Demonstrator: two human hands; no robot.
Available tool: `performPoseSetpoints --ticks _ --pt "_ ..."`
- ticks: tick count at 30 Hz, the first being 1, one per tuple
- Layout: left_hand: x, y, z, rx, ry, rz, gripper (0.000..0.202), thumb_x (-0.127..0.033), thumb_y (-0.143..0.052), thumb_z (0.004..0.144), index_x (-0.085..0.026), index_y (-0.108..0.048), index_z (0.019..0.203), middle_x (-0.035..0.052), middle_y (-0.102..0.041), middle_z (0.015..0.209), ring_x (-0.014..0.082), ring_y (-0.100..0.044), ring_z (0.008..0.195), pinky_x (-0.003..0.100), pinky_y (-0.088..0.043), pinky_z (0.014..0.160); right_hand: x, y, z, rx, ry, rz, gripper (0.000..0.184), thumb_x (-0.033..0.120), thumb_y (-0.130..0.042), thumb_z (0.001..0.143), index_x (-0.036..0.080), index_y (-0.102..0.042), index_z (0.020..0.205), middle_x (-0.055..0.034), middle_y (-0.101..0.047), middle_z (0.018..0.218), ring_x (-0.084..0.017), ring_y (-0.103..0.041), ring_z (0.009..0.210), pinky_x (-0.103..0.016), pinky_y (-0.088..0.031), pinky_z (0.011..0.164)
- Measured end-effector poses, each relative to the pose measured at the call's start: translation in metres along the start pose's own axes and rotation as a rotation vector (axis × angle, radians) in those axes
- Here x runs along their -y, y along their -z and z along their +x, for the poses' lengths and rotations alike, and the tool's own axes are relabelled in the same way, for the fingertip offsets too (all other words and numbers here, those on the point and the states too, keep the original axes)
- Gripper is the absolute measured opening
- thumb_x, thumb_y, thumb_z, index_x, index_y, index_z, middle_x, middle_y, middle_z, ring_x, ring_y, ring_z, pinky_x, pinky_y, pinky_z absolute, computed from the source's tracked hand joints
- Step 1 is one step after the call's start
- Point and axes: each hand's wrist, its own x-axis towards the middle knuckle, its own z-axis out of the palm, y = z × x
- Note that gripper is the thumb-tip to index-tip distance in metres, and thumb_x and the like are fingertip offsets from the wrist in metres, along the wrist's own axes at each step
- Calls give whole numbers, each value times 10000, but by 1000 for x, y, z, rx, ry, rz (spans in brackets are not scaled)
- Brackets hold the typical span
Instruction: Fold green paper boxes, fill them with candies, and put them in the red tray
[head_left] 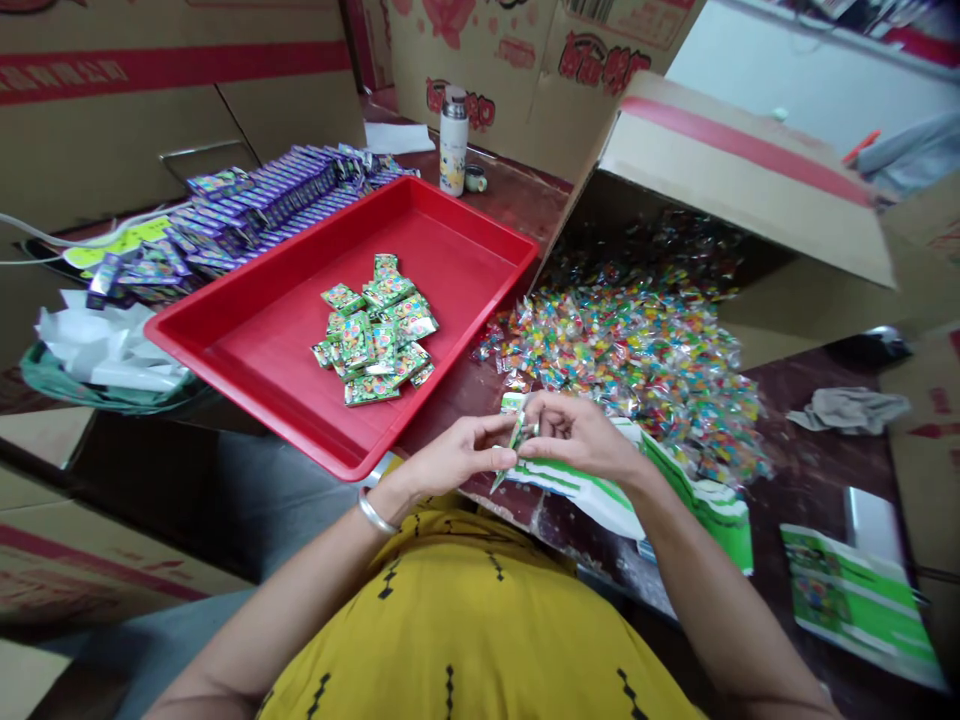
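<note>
My left hand (457,458) and my right hand (577,435) meet over the table's front edge, fingers closed on one small green packet (510,450) held between them. Fingers partly cover the packet, so its opening cannot be made out. Beneath my right hand lie flat green-and-white printed pouches (585,485). Just beyond, a heap of clear-wrapped colourful candies (637,350) spills across the table. To the left, a red plastic tray (262,385) bears a pile of small green printed packets (375,335).
An open cardboard box (750,160) lies behind the candies. Purple boxes (277,200) stand in rows beyond the tray, near a white flask (453,145). A grey cloth (847,408) and a large green pouch (855,600) are at right; a green basket (97,390) holds white paper at left.
</note>
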Motion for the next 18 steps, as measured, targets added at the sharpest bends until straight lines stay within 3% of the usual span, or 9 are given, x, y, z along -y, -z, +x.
performPoseSetpoints --ticks 2,5,8,11,15,18 --pt "3 -1 0 -27 17 23 363 -315 -689 847 -163 -691 1176 62 -719 1032 204 -648 926 314 -470 885 4 2 1 -10 -25 -5 258 390 -781 765 192 -616 773 69 -497 555 -88 -442 501 -215 -305 466" --pt "8 -5 1 -153 10 -85 346 -328 -669 862 -168 -685 1168 49 -727 983 181 -652 850 304 -486 834 0 -7 3 -300 -24 120 305 388 -787 755 205 -631 944 21 -622 716 -127 -564 617 -226 -412 520" --pt "15 -11 3 -370 -56 -114 306 -323 -706 829 -148 -705 1080 50 -723 960 177 -647 837 297 -499 814 -12 -27 5 -460 3 256 298 369 -787 754 212 -630 953 -17 -661 858 -171 -629 774 -261 -496 632" --pt "21 -19 5 -586 -101 -42 259 -317 -740 792 -129 -710 969 51 -713 903 163 -640 791 268 -515 737 -20 -47 9 -594 14 318 202 368 -736 808 206 -621 844 10 -622 745 -148 -591 671 -270 -483 631" --pt "23 -26 4 -703 -230 59 527 -256 -771 757 -210 -573 1243 3 -671 859 126 -634 724 228 -528 652 -21 -60 16 -773 64 331 275 328 -735 813 224 -630 1046 31 -603 731 -139 -569 650 -269 -474 630" --pt "21 -27 2 -698 -285 155 598 -221 -743 779 -265 -526 1335 21 -664 1028 113 -640 775 223 -543 692 -22 -62 20 -862 136 276 312 308 -743 803 239 -632 1086 10 -624 802 -152 -590 700 -286 -491 659"
